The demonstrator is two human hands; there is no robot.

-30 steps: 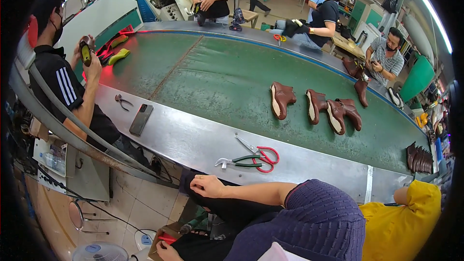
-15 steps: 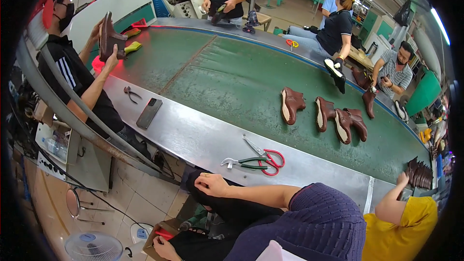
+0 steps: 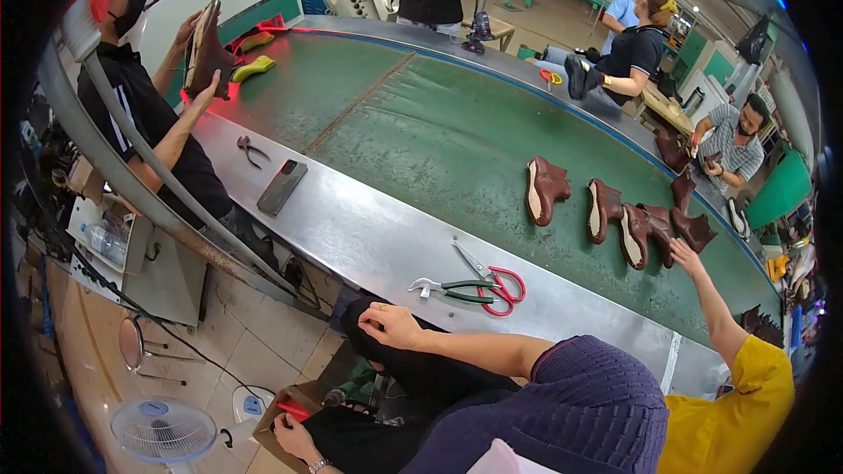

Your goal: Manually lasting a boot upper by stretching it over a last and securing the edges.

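Note:
My right hand (image 3: 391, 326) rests on my black-trousered right knee, fingers loosely bent and apart, holding nothing. At the lower left, my left hand (image 3: 297, 439) lies on my other knee, beside a cardboard box (image 3: 266, 439) with a red thing (image 3: 295, 408) in it. On the metal ledge in front of me are green-handled pincers (image 3: 452, 288) and red-handled scissors (image 3: 500, 290), partly overlapping. Beyond them, several brown boots with pale soles stand on the green belt, among them a separate boot (image 3: 547, 190) and a cluster (image 3: 634, 235) to its right.
At my right, a yellow-sleeved person's hand (image 3: 687, 256) reaches toward the boots. On the left, a person holds a brown boot (image 3: 209, 57). Black phone (image 3: 283, 188) and pincers (image 3: 253, 151) lie on the ledge. Several people sit or stand across the belt. A fan (image 3: 164, 430) stands lower left.
The yellow-sleeved arm has swung from the dark stack up to the boots, where another boot now lies. The person on the left has turned their boot. My hands stay on my knees.

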